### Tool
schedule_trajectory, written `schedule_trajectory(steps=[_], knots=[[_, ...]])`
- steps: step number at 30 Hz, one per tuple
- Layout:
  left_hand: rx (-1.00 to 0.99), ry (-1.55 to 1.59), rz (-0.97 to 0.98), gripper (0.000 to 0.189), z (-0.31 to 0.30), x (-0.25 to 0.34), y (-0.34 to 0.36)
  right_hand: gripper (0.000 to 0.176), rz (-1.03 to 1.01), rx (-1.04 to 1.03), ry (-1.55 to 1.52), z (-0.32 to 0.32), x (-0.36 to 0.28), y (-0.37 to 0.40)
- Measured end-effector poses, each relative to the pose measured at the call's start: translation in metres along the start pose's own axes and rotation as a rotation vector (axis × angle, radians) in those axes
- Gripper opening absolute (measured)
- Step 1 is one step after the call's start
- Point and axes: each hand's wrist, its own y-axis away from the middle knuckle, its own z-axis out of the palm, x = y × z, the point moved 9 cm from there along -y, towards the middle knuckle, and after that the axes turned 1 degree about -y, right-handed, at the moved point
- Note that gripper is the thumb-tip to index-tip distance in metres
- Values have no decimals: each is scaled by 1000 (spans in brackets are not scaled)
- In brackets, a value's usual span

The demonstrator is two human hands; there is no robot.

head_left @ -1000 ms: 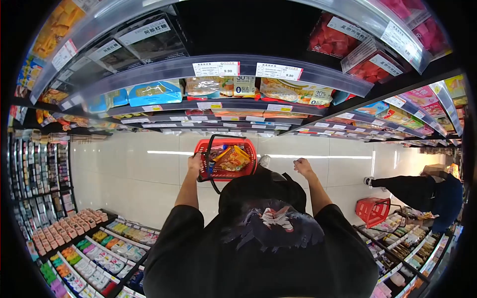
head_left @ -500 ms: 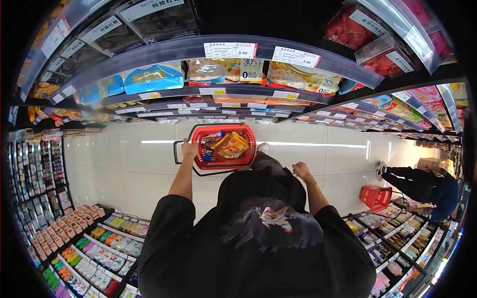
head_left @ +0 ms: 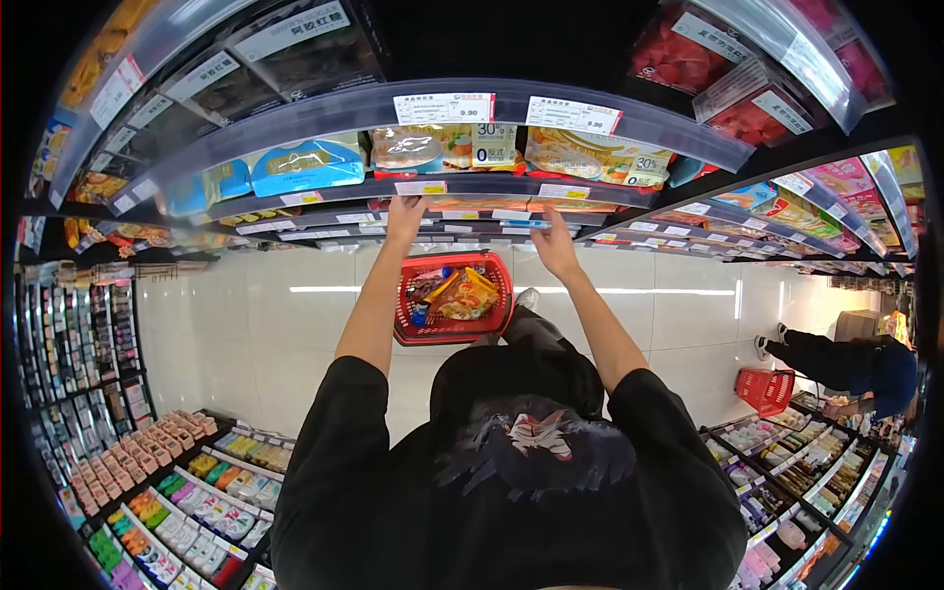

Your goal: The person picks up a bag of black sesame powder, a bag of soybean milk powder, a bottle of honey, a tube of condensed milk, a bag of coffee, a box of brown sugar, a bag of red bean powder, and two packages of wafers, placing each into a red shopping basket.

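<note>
My left hand (head_left: 405, 216) is raised to the shelf edge, just below a yellow-marked price tag (head_left: 421, 188); its fingertips are partly hidden there. My right hand (head_left: 557, 244) reaches up at a lower shelf, beside a blue-and-white tag (head_left: 525, 223), with its fingers apart and nothing seen in them. Between my forearms, a red basket (head_left: 453, 332) holds a yellow-and-orange packet (head_left: 464, 296) and some dark and blue packets. Above the hands, a shelf carries a blue package (head_left: 308, 168) and yellow food packs (head_left: 590, 155).
Dark packs (head_left: 313, 49) stand on the top shelf. Low product racks (head_left: 211, 492) line the lower left and lower right. At the right, another person (head_left: 855, 370) is beside a second red basket (head_left: 765, 391) on the pale floor (head_left: 678, 334).
My left hand has left the basket's handle and moved up to the shelf. My right hand has also risen to the shelves. The other person has shifted slightly.
</note>
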Motion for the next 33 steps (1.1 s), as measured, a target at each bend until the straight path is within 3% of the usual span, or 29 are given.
schedule_trajectory(steps=[2, 6, 10, 13, 14, 16, 19, 20, 22, 26, 29, 33], knots=[[41, 28, 22, 46, 2, 0, 6, 42, 0, -1, -55, -2, -11, -3], [42, -345, 73, 27, 14, 72, 62, 34, -103, 80, -150, -46, -47, 8], [67, -278, 193, 24, 28, 152, 84, 28, -149, 378, -126, -133, -60, 18], [79, -160, 252, 21, 36, 195, 78, 32, -202, 433, -145, -175, -95, 20], [85, -156, 265, 21, 42, 219, 81, 33, -132, 415, -193, -185, -118, 27], [14, -215, 502, 20, 65, 288, 104, 35, -322, 471, -209, -207, -146, 29], [-140, -252, 769, 18, 106, 360, 133, 38, -602, 640, -38, -246, -217, 49], [-186, -249, 840, 18, 119, 381, 142, 38, -605, 652, -41, -259, -232, 48], [-208, -229, 918, 20, 142, 413, 148, 42, -878, 819, 297, -274, -287, 70], [-236, -144, 1106, 28, 189, 464, 142, 46, -964, 861, 474, -292, -330, 64], [-194, -171, 1104, 37, 224, 474, 131, 50, -887, 899, 755, -294, -336, 47], [-202, -178, 994, 49, 249, 467, 120, 55, -815, 850, 810, -293, -335, 41]])
